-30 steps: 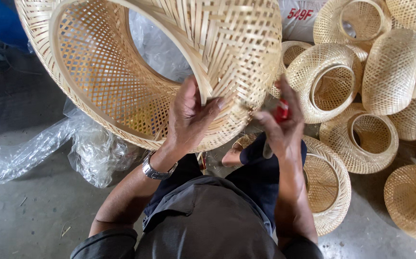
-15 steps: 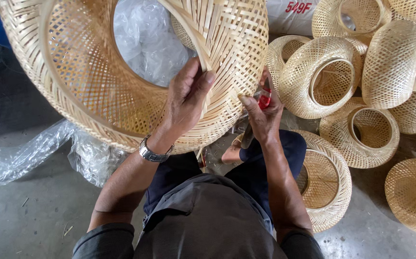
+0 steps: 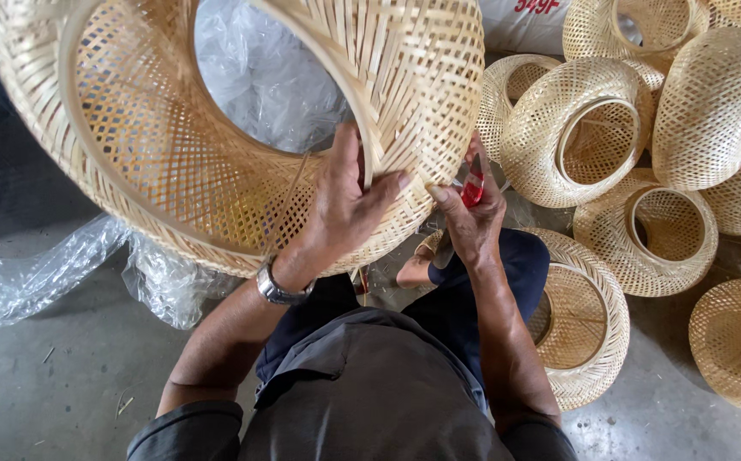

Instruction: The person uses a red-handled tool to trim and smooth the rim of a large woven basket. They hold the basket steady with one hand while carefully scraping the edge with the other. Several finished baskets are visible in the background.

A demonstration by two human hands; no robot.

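Head view | large woven bamboo shade (image 3: 174, 171) turned since earlier, rim now gripped by left hand (image 3: 345, 205) | red-handled cutter (image 3: 471, 189) pinched by right hand (image 3: 473, 222) at the edge

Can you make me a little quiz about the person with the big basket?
1. True or false: the left hand rests on the big woven basket.
2. What colour is the small tool in the right hand: A) blue, B) red, C) green?
3. What is worn on the left wrist?

Key:
1. True. The fingers lie on the basket's rim, thumb on the outside.
2. B, red. Only part of it shows between the fingers, so its kind is hard to tell.
3. A silver wristwatch.

Bonus look: smaller woven baskets lie on the floor to the right, and clear plastic sheeting lies to the left.
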